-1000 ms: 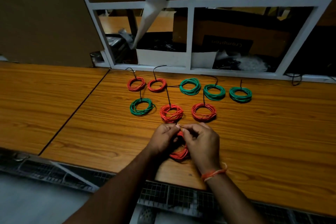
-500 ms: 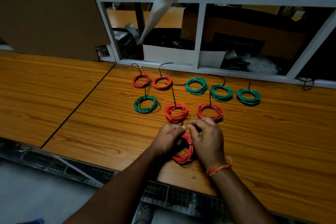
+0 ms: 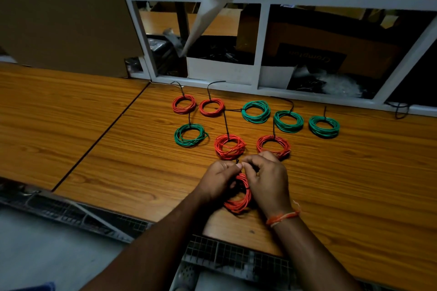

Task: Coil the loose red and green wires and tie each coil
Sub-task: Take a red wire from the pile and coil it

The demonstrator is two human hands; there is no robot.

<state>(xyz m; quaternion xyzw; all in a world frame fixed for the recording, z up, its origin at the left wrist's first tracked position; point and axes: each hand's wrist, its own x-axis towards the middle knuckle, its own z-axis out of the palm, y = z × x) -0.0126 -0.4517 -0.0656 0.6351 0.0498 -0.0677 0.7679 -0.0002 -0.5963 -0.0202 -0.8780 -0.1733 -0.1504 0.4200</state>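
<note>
Head view: a person's left hand (image 3: 218, 181) and right hand (image 3: 268, 181) meet over a red wire coil (image 3: 238, 198) at the near edge of a wooden worktop (image 3: 354, 184), fingers of both curled and pinching together at the coil's far side, where a short end of black tie (image 3: 237, 161) sticks up between the fingertips. The coil is a bundle of many thin red loops, standing roughly on edge between the palms, its lower arc touching the worktop. An orange thread band (image 3: 282, 216) circles the right wrist. Beyond the hands lie eight finished coils in two rows, each flat and bound with a black tie whose tail trails away. The near row holds one green coil (image 3: 190, 135) on the left and two red coils (image 3: 229, 146), the rightmost just beside the right hand's knuckles. The far row holds two smaller red coils (image 3: 184, 104) on the left and three green coils (image 3: 255, 111) on the right. A white-framed shelf unit (image 3: 262, 38) holding boxes and clutter stands along the worktop's far edge.
</note>
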